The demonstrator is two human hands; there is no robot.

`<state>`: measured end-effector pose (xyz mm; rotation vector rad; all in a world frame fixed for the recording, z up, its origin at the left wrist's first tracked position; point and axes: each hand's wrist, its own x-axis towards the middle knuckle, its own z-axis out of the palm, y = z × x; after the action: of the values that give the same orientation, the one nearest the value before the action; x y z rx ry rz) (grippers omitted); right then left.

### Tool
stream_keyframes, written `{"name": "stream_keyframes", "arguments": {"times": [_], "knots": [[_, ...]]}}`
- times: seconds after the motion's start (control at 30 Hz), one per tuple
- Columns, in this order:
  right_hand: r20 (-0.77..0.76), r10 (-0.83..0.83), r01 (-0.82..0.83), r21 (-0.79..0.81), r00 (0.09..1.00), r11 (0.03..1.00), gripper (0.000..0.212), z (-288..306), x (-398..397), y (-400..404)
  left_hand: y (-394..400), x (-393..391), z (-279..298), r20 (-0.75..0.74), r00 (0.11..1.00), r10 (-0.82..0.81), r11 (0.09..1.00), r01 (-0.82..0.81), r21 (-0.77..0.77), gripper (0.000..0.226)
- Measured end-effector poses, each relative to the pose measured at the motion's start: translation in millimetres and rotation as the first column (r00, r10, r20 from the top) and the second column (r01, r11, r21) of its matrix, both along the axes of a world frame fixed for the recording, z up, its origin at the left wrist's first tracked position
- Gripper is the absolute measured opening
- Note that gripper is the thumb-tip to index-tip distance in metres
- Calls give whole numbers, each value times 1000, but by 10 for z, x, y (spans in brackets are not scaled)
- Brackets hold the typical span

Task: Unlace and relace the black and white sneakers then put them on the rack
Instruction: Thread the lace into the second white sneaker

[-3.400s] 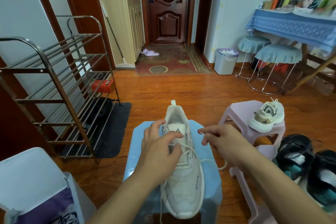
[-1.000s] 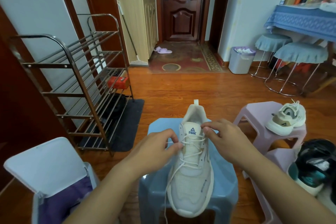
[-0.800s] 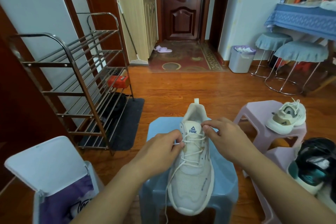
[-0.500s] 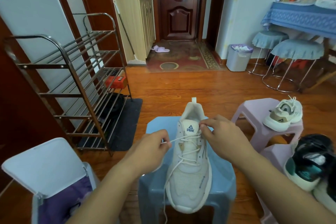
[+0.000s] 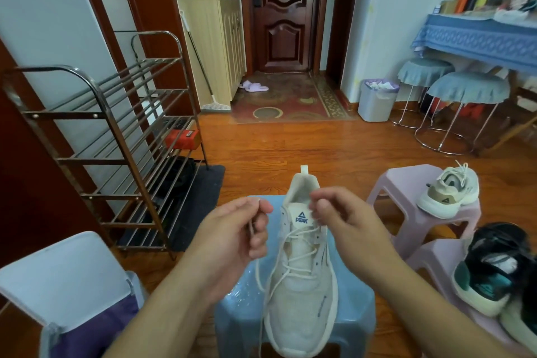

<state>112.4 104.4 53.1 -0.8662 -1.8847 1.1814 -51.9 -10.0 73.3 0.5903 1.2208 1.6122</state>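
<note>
1. Lace ends were in both my hands: the left hand [image 5: 235, 237] pinched one end of the lace [image 5: 296, 259] between thumb and forefinger, and the right hand [image 5: 340, 219] had its curled fingers closed on the other end beside the tongue.
2. I had the white sneaker [image 5: 302, 293] at lower centre of the frame, toe towards me on the blue stool [image 5: 354, 308].
3. Slack could, I judged, slip back through the top eyelets if either pinch loosened, or the shoe could slide off the stool under an uneven pull.
4. I counted one white sneaker in hand, one more [image 5: 449, 192] on the pink stool [image 5: 392, 186] at right, two dark sneakers [image 5: 491, 270] at lower right, and one rack [image 5: 96, 136] at left.
</note>
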Motion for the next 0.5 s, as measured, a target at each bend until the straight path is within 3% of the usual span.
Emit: {"name": "stream_keyframes", "arguments": {"times": [0.07,0.13,0.17,0.2,0.27,0.3,0.37,0.43,0.5], "knots": [[-159,302,-334,-251,940,909,27,78,-80,-252,-1,141,121,262,961,-84,984,39,176,20],[-127,554,-560,-346,823,753,33,112,-122,-425,50,144,147,373,924,-83,962,-23,272,20],[-56,613,-587,-365,788,722,31,121,-107,-444,81,91,138,394,919,-24,955,-96,282,20],[16,599,-555,-356,800,752,29,107,-83,-415,100,4,113,404,912,64,946,-184,265,20],[198,406,-367,-207,892,907,27,75,-7,-239,118,-187,36,397,881,259,921,-349,174,20],[299,278,-268,-72,913,961,30,48,39,-125,123,-247,-17,356,873,332,912,-393,113,20],[423,75,-153,154,903,976,37,21,104,26,126,-239,-119,174,910,377,924,-382,-4,16],[360,38,-119,206,932,971,26,10,75,45,169,-63,-173,29,957,289,957,-289,-29,16],[139,162,-167,22,977,986,19,54,-26,-37,211,169,-165,-1,989,148,989,-148,17,19]]}}
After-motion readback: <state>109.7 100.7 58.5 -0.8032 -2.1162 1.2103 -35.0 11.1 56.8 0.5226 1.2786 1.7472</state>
